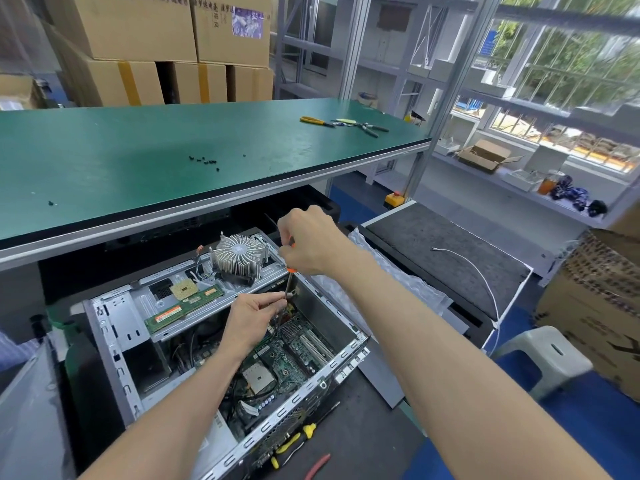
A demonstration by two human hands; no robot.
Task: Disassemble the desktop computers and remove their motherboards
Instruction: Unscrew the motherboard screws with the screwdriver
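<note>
We find the motherboard (287,355) still inside the open case (114,327). Above it, our right hand (311,242) grips the screwdriver (288,285) handle; our left hand (254,318) pinches its shaft, apparently steadying the tip on a screw.

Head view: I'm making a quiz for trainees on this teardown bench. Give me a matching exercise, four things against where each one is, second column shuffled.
Things:
1. heatsink
2. loose black screws
3. yellow-handled pliers
4. motherboard

Places:
A. far right part of the green bench top
B. inside the open case, on its floor
C. middle of the green bench top
D. on the metal bracket at the top of the case, beside the memory stick

Pairs: 1-D, 2-C, 3-A, 4-B
</note>
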